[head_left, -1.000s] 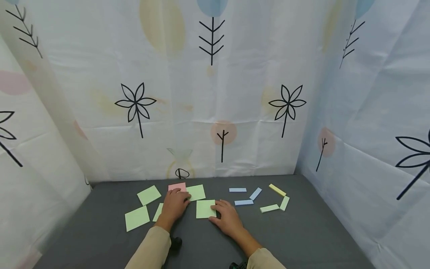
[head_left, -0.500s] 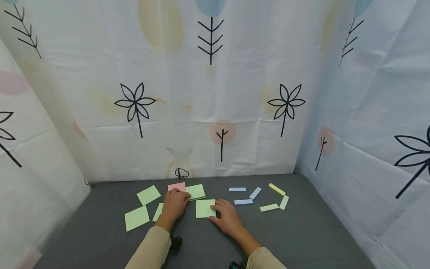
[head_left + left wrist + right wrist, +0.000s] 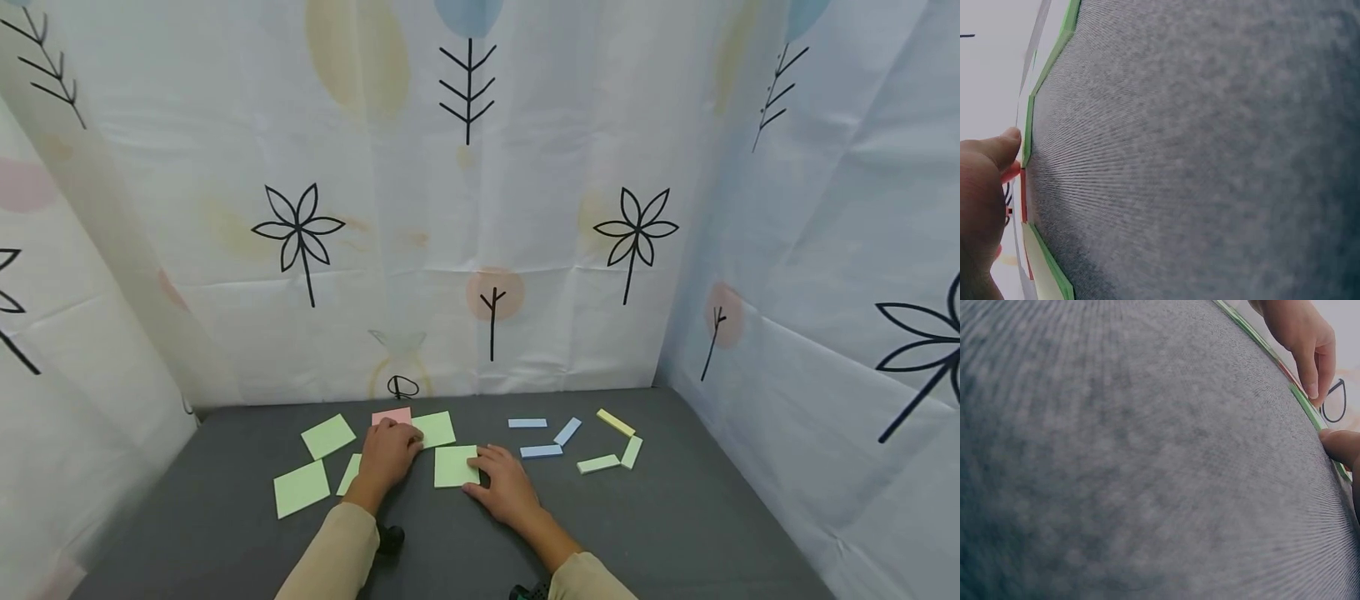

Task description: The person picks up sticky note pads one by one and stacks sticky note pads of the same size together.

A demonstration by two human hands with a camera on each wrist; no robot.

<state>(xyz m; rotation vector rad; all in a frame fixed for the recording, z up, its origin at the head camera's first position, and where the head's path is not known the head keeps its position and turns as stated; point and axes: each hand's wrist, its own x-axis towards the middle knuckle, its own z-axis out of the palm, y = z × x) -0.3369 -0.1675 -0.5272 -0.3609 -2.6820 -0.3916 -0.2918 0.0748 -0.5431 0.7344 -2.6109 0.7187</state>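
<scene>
From the head view, both hands lie low on the grey desk (image 3: 675, 533) among scattered sticky-note pads. The left hand (image 3: 386, 457) rests palm down, its fingers reaching to where the pink pad (image 3: 390, 415) meets a green pad (image 3: 437, 428), as if to pin them flat; whether the fingers pinch anything I cannot tell from here. The right hand (image 3: 504, 485) lies flat beside another green pad (image 3: 454, 466), fingers relaxed and touching its right edge, seemingly steadying it. Three more green pads (image 3: 327, 436) lie loose to the left, and narrow blue, yellow and green strips (image 3: 542, 451) sit well apart on the right.

The left wrist view skims the desk: the thumb (image 3: 1004, 147) touches a green pad's edge (image 3: 1027, 140), with a sliver of pink just below.

The right wrist view shows the left hand's fingers (image 3: 1310, 369) bent down onto the pad edges, and a right fingertip (image 3: 1341, 447) touching the green pad's rim (image 3: 1335, 465).
</scene>
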